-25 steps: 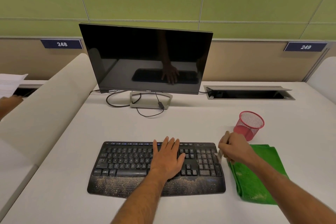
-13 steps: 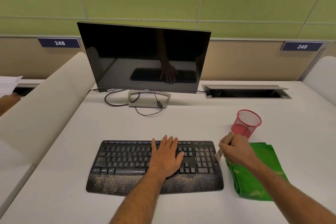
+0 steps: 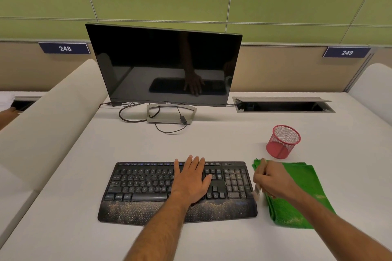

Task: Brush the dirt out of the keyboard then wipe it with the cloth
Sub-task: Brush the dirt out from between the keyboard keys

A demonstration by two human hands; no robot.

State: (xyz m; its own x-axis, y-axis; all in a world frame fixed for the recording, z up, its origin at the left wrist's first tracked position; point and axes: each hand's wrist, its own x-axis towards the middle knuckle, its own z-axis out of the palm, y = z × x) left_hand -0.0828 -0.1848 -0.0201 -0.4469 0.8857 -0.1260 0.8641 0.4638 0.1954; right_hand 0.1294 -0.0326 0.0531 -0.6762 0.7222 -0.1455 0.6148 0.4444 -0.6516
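On the white desk point(image 3: 212, 140), left hand point(image 3: 192, 178) flat on keyboard point(image 3: 144, 186), right hand point(image 3: 272, 180) gripping brush point(image 3: 257, 190).

Black keyboard point(image 3: 148, 184) flat on white desk, long side facing the person, wavy palm rest along near edge speckled with tan dirt, thickest at centre and left. Brush point(image 3: 259, 184): slim pale handle, tilted, bristle end down at keyboard's 3 o'clock edge; bristles blurred. Green cloth point(image 3: 297, 195) folded, lying at 3 o'clock just beside keyboard, pale dust patches on near part.
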